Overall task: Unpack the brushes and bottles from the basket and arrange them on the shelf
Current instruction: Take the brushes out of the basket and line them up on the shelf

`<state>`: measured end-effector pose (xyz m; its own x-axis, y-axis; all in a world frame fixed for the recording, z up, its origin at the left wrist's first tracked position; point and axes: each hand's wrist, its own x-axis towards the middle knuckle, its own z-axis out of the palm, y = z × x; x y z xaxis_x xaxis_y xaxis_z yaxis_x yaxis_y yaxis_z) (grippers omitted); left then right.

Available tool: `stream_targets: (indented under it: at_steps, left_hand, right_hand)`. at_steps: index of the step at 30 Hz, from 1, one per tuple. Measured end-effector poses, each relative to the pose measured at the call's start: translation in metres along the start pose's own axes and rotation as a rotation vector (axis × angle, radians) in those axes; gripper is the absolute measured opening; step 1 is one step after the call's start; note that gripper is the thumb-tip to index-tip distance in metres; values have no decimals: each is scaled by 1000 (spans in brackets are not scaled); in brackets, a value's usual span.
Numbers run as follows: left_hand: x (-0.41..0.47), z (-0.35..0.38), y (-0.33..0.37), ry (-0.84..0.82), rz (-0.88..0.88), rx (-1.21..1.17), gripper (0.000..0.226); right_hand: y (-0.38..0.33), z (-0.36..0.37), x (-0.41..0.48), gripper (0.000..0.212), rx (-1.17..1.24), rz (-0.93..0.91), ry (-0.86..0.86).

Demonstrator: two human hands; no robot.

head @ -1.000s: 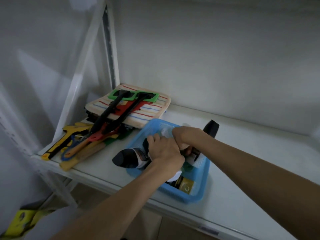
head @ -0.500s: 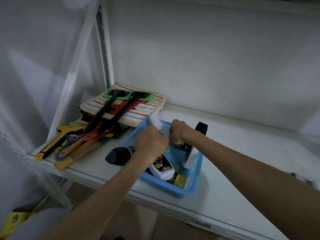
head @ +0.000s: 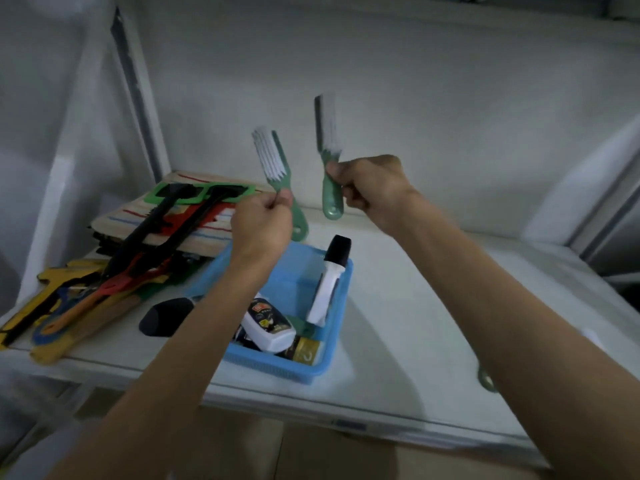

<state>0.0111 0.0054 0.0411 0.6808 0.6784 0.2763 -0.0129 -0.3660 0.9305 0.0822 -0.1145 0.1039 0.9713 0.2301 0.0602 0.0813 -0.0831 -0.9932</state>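
A blue plastic basket [head: 341,344] sits on the white shelf [head: 415,327]. Above it my left hand [head: 261,226] is shut on a green brush with white bristles [head: 273,161], held upright. My right hand [head: 372,188] grips a second green brush [head: 329,143], also upright, a little to the right. Inside the basket lie a white bottle with a black cap [head: 329,282], a white bottle with a printed label [head: 268,325] and a dark bottle with a gold label [head: 306,351]. A black-capped item [head: 166,317] pokes out over the basket's left side.
A striped cloth pad [head: 204,233] with black, red and green long-handled tools [head: 149,244] lies at the shelf's left end, with yellow and orange handles [head: 65,310] in front. A white upright post [head: 138,88] stands at the back left. Bare shelf extends right of the basket.
Both hands have risen out of the basket, each lifting a green brush, and they have moved apart. The view has shifted closer.
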Motion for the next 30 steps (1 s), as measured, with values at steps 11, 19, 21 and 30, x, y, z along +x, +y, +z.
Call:
stream_targets:
  at_steps: [11,19,21,30]
  left_hand:
    - [-122,124,-13,-699,-125,369,31]
    - [-149,163,-24,-723,-112,470,32]
    - [-151,166,-24,-725,-110,441,25]
    - [-159,165,-32,-696,-41,434,19]
  right_hand:
    - [147,-157,-92,21,-376,410,450]
    - [172,-163,-95,17,-554,371,433]
    - [173,-165,-94,11,-608,349,442]
    - [173,-159,-93,22,-847,324,427]
